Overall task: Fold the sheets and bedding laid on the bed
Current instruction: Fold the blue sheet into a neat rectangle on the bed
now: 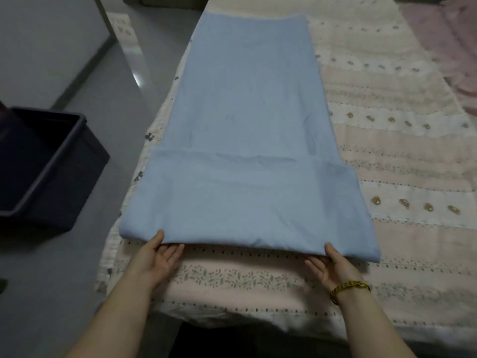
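Blue sheet (242, 120), where? — Flat on bed (387, 151), right ahead. Long way pointing off, away from the body. Near edge touching both hands, neither one closer.
Left hand (160, 257)? — Thumb on top, fingers underneath. Pinching the near edge.
Right hand (330, 264)? — Same, by the other corner. Looks ready for lifting forward.

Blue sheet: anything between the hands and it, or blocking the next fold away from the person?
Nothing visible. The left hand and right hand pinch the near edge of the blue sheet, thumbs on top; nothing lies on its upper surface.
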